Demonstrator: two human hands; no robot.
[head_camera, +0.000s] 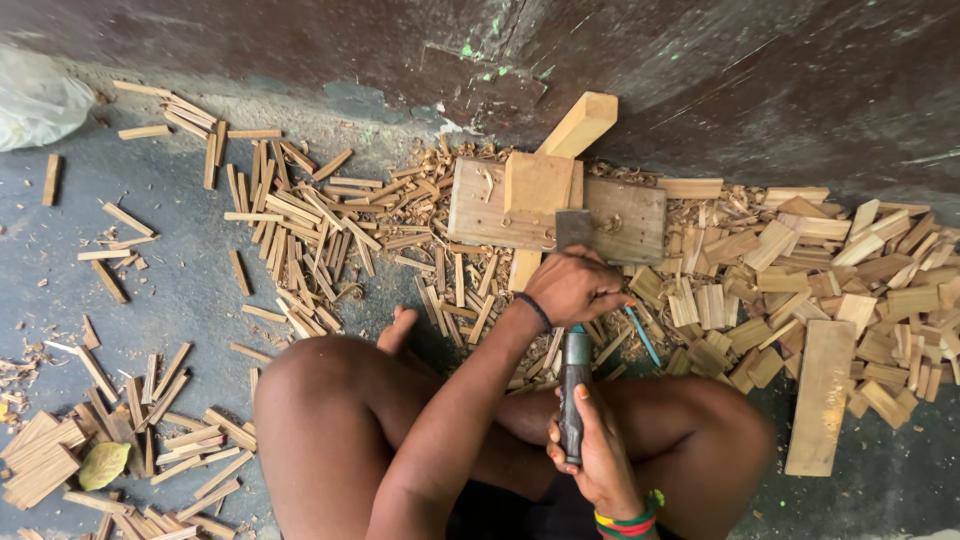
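A cleaver-like chopping blade (574, 228) with a dark handle (573, 400) is gripped by the right hand (597, 450), whose fingers are wrapped tightly round the lower part of the handle just in front of the person's crossed legs. The left hand (575, 288) is held closed over the work at the near edge of a flat wooden chopping board (625, 222), right where the blade meets it; what is pinched under its fingers cannot be made out. A black band is worn on the left wrist and a striped bangle (628, 522) on the right. A squarish wooden block (538, 183) is seen resting on the board, with a longer timber beam (578, 124) lying under both and slanting toward the wall. Thin split sticks (290, 215) are scattered over the concrete floor to the left, while wider cut wood pieces (800, 265) are heaped to the right, beside a flat plank (822, 395). A white plastic bag (35, 98) lies in the far left corner.
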